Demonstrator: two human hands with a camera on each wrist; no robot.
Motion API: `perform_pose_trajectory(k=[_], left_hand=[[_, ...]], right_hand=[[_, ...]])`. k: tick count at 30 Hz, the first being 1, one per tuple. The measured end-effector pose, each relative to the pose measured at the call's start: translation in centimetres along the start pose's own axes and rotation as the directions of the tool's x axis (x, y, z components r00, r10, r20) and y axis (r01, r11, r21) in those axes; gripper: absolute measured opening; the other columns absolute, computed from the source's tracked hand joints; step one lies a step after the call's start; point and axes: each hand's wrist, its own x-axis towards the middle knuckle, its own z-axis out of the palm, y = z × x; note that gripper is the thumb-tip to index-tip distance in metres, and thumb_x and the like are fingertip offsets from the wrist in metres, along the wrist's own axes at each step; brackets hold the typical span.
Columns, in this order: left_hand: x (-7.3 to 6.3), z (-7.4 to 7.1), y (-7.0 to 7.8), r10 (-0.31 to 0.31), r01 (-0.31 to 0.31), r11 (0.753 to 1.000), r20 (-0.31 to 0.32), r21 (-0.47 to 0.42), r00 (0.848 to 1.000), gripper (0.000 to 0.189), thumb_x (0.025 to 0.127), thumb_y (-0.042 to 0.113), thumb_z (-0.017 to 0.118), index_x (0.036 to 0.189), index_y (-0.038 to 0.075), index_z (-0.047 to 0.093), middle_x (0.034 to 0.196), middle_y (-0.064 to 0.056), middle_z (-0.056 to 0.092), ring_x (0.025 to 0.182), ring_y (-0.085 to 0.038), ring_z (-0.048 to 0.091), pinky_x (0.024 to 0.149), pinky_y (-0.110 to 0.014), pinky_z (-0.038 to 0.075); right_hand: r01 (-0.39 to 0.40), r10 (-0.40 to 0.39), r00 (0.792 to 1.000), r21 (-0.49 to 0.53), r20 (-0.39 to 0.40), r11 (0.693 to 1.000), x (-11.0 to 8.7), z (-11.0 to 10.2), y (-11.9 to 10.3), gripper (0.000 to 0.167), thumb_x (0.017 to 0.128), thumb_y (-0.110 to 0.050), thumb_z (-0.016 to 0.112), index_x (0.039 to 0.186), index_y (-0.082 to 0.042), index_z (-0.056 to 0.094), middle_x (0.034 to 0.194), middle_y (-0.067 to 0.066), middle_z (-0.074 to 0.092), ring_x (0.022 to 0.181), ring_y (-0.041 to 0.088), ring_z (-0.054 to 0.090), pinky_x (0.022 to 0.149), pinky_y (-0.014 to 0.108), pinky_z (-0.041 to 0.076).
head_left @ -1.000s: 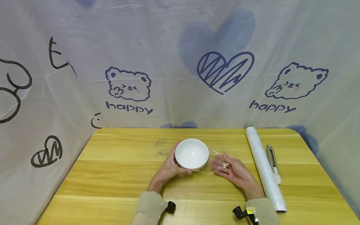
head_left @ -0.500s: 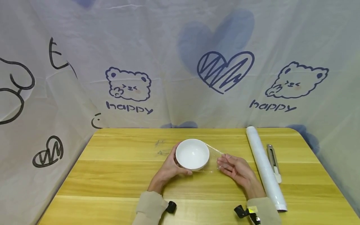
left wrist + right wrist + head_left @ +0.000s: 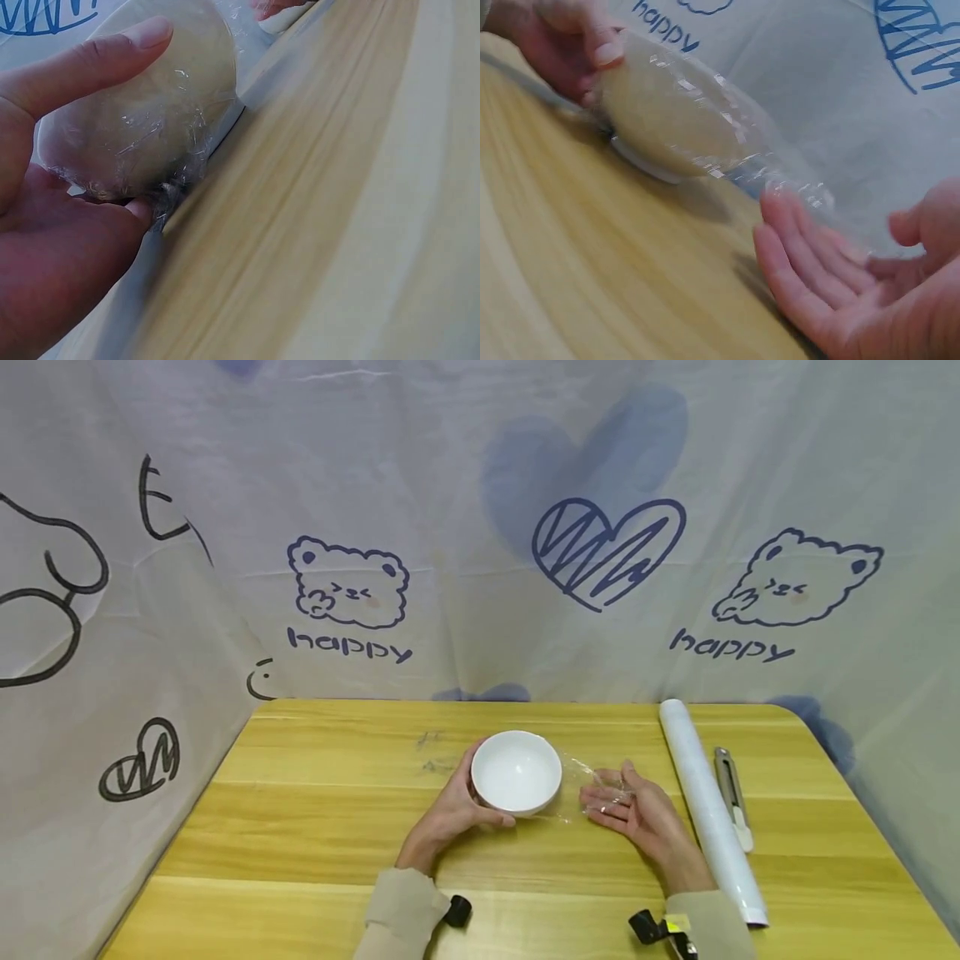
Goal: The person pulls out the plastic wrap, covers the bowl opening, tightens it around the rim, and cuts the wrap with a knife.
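A white bowl [image 3: 516, 772] stands upright and slightly tilted over the table, its hollow facing the head camera. Clear plastic wrap [image 3: 576, 777] clings to its outside and stretches off to the right, wrinkled and shiny. My left hand [image 3: 452, 810] grips the bowl from the left, thumb along the near wall and fingertips tucked low by bunched wrap [image 3: 174, 196]. To the right, my right hand [image 3: 641, 818] is palm up with extended fingers under the loose end of the wrap; its thumb stands apart from the fingers in the right wrist view.
Right of my right hand, a long white roll [image 3: 708, 810] lies lengthwise on the wooden table [image 3: 300, 827]. Beside it is a grey and white box cutter [image 3: 733, 797]. A printed cloth [image 3: 465, 527] hangs behind the table and along its sides.
Half a second ago my right hand pinched the wrap and drew it taut; now the thumb has lifted away and the wrap hangs looser over the fingers. My left hand keeps its grip.
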Motion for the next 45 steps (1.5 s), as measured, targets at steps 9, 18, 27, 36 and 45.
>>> perform_pose_trajectory(k=[9, 18, 27, 36, 45], left_hand=[[0.2, 0.1, 0.2, 0.011, -0.011, 1.0, 0.012, 0.005, 1.0, 0.124, 0.062, -0.016, 0.09, 0.162, 0.014, 0.023, 0.16, -0.017, 0.032, 0.14, -0.037, 0.039, 0.112, -0.04, 0.04], [0.1, 0.1, 0.3, 0.02, -0.02, 1.0, 0.018, 0.003, 1.0, 0.124, 0.062, -0.018, 0.089, 0.162, 0.012, 0.023, 0.16, -0.017, 0.032, 0.14, -0.035, 0.038, 0.113, -0.039, 0.038], [-0.1, 0.0, 0.2, -0.011, 0.011, 1.0, 0.008, 0.007, 1.0, 0.129, 0.063, -0.017, 0.089, 0.162, 0.009, 0.01, 0.161, -0.022, 0.026, 0.144, -0.039, 0.034, 0.115, -0.039, 0.035], [-0.3, -0.9, 0.5, -0.005, 0.007, 0.999, 0.043, -0.048, 0.999, 0.124, 0.066, -0.023, 0.083, 0.163, 0.005, 0.012, 0.164, -0.021, 0.027, 0.15, -0.035, 0.027, 0.12, -0.035, 0.028], [-0.7, -1.0, 0.9, -0.023, 0.026, 0.999, 0.112, -0.024, 0.993, 0.119, 0.081, -0.017, 0.075, 0.162, 0.003, -0.01, 0.171, -0.018, -0.001, 0.156, -0.033, 0.004, 0.125, -0.045, 0.008]], right_hand=[[0.469, -0.578, 0.816, -0.604, 0.016, 0.644, -1.8, 3.3, -1.8, 0.026, 0.107, -0.016, 0.057, 0.099, 0.006, 0.069, 0.089, 0.018, 0.069, 0.076, 0.012, 0.064, 0.067, 0.023, 0.054], [0.328, -0.204, 0.927, -0.416, 0.316, 0.848, -1.3, 5.2, 0.0, 0.037, 0.111, -0.012, 0.043, 0.104, 0.017, 0.063, 0.099, 0.028, 0.071, 0.091, 0.024, 0.073, 0.082, 0.041, 0.062], [0.111, 0.0, 0.922, -0.266, 0.388, 0.958, -0.8, 4.1, 1.5, 0.02, 0.102, -0.003, 0.05, 0.111, 0.012, 0.059, 0.12, 0.025, 0.068, 0.116, 0.033, 0.067, 0.095, 0.043, 0.057], [-0.108, 0.178, 0.871, -0.175, 0.457, 0.979, -0.5, 3.9, 3.1, 0.027, 0.104, -0.005, 0.049, 0.127, 0.009, 0.053, 0.137, 0.027, 0.06, 0.123, 0.035, 0.063, 0.091, 0.047, 0.058], [0.021, 0.132, 0.91, -0.363, 0.393, 0.932, -1.5, 1.4, -0.6, 0.034, 0.106, -0.02, 0.057, 0.117, 0.012, 0.062, 0.105, 0.018, 0.074, 0.091, 0.023, 0.073, 0.072, 0.033, 0.061]])
